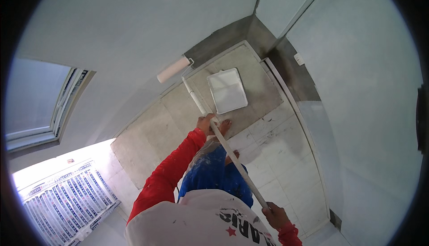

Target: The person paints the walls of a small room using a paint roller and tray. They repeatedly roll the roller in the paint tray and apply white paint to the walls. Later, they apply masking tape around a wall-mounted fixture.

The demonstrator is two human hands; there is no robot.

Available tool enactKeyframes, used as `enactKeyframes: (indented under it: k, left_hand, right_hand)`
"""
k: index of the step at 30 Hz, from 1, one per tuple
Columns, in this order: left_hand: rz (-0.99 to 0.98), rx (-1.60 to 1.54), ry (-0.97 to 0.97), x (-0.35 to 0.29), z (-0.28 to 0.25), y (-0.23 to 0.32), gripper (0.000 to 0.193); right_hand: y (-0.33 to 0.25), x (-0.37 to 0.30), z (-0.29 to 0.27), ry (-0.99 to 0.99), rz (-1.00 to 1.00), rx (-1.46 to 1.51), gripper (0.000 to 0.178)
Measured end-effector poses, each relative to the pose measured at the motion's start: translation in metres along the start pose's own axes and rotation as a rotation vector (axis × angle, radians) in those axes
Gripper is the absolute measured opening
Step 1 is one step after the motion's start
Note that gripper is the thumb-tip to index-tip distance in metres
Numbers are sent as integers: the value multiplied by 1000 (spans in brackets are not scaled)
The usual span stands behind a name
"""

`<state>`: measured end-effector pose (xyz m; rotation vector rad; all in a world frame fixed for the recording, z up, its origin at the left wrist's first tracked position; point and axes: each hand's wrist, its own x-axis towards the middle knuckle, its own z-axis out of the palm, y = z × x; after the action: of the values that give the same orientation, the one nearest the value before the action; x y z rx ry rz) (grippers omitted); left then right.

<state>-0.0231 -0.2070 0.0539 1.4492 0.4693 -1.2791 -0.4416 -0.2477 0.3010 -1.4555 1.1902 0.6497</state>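
A paint roller (173,70) on a long pale pole (236,162) slants across the view, its pinkish-white sleeve against the left wall near that wall's lower edge. My left hand (206,124) is wrapped round the upper part of the pole. Lower down, my right hand (276,214) grips the pole near its bottom end, at my right side. To the right of the roller, a white paint tray (227,90) lies on the floor, coated inside with white paint. My bare feet stand just below the tray.
The left wall (134,27) is pale, with a bare grey strip (223,40) low near the corner. A window (40,103) is set in it. Brownish sheets (149,143) cover part of the tiled floor (277,156). A wrapped railing (71,197) stands lower left; an outlet (299,58) sits on the right wall.
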Motion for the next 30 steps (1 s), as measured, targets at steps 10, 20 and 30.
enactKeyframes:
  k: [10, 20, 30]
  left_hand:
    - [-285, 24, 123, 186, -36, -8, 68]
    - [-415, -459, 13, 188, 62, -7, 45]
    - [-200, -21, 165, 194, 110, 17, 46]
  right_hand:
    - [-69, 144, 9, -43, -29, -96, 38]
    - [-87, 137, -70, -9, 182, -34, 37]
    - [-78, 143, -121, -30, 113, 1, 39]
